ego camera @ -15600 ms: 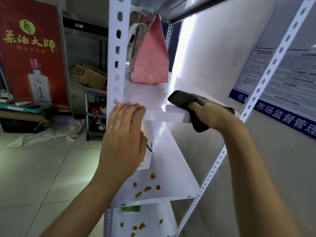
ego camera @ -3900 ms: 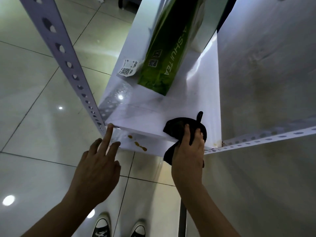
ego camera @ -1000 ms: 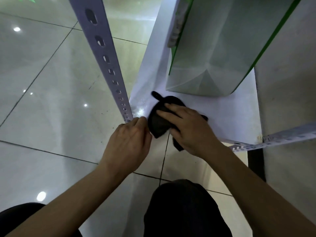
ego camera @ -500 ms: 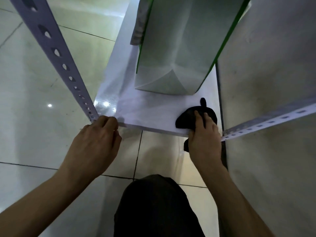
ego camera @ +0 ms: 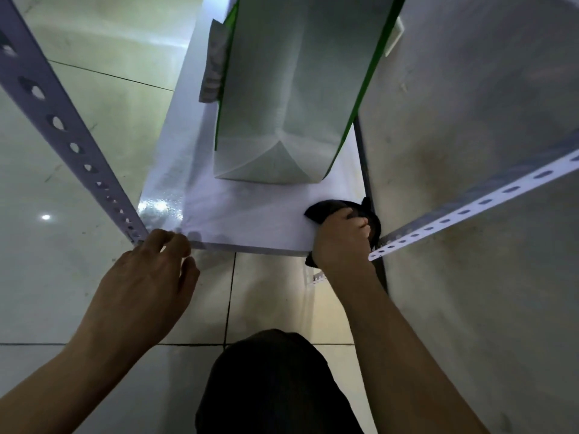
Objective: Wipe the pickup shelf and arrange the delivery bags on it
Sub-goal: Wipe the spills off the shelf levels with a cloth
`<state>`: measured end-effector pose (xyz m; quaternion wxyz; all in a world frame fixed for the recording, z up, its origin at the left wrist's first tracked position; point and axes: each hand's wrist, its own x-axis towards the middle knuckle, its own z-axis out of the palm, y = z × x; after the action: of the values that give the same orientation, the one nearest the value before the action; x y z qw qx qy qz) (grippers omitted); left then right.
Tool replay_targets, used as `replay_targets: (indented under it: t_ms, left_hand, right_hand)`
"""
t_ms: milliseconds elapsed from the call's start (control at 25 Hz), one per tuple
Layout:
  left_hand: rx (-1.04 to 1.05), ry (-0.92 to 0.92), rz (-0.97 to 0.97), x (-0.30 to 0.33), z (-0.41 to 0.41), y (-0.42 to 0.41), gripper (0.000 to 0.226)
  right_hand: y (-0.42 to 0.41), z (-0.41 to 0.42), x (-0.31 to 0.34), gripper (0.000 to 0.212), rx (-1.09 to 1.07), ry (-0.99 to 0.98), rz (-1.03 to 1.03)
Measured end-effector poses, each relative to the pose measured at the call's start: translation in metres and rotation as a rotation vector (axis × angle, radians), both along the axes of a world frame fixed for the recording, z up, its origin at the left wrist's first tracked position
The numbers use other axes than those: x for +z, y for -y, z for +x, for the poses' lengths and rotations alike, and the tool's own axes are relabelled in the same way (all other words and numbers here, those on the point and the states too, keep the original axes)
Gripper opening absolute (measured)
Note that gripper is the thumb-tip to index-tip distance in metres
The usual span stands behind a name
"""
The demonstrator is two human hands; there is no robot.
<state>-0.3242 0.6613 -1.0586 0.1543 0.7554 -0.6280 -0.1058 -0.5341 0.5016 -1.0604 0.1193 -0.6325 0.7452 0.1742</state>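
Shelf (ego camera: 250,214) low, above tiled floor (ego camera: 94,89), wall (ego camera: 470,120) along its right side. Delivery bag (ego camera: 291,104) upright on shelf, toward rear and right, near wall. Cloth (ego camera: 329,208) on shelf's front right corner, in front of bag, beside right upright (ego camera: 470,205). Right hand (ego camera: 341,239) on top of cloth, fingers (ego camera: 360,223) curled over it. Left hand (ego camera: 147,277) at shelf's front left edge, fingertips touching edge just beside left upright (ego camera: 62,126). Person's knee (ego camera: 275,386) in front of shelf, between arms.
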Motion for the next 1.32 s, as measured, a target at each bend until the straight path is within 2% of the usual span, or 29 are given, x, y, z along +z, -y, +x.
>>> replay_targets:
  t_ms: [160, 240, 320, 480, 600, 760, 880, 1040, 1200, 1320]
  left_hand:
    - [0.005, -0.029, 0.001, 0.003, 0.0, -0.002, 0.007]
    - [0.006, -0.025, 0.007, 0.002, 0.0, -0.003, 0.009]
    - [0.012, -0.006, 0.019, -0.001, -0.001, -0.002, 0.013]
    - [0.027, 0.039, 0.041, 0.0, -0.005, 0.003, 0.016]
    - [0.052, 0.03, 0.067, 0.002, -0.009, 0.005, 0.017]
    - [0.09, -0.088, 0.141, 0.014, -0.024, -0.002, 0.024]
    - [0.104, -0.199, 0.181, 0.044, -0.052, -0.028, 0.025]
    - [0.036, -0.276, 0.206, 0.102, -0.089, -0.074, 0.025]
    - [0.04, -0.272, 0.189, 0.173, -0.109, -0.094, 0.03]
    - [0.016, -0.277, 0.147, 0.238, -0.127, -0.095, 0.042]
  right_hand:
    - [0.067, -0.008, 0.017, 0.089, -0.175, 0.097, 0.031]
    - [0.075, -0.01, 0.018, 0.097, -0.147, 0.103, 0.006]
    - [0.057, -0.01, 0.009, 0.092, -0.058, 0.063, -0.042]
    - [-0.01, 0.004, -0.009, 0.065, 0.166, -0.044, -0.114]
    - [-0.05, 0.018, -0.01, 0.067, 0.24, -0.033, -0.093]
    - [-0.069, 0.011, 0.007, 0.069, 0.252, 0.082, -0.015]
    - [-0.073, -0.007, 0.035, 0.072, 0.358, 0.205, 0.032]
    - [-0.107, -0.043, 0.088, 0.049, 0.502, 0.368, -0.026]
    - [-0.145, -0.075, 0.165, 0.05, 0.503, 0.566, -0.009]
    - [-0.162, -0.095, 0.232, 0.049, 0.476, 0.71, 0.0]
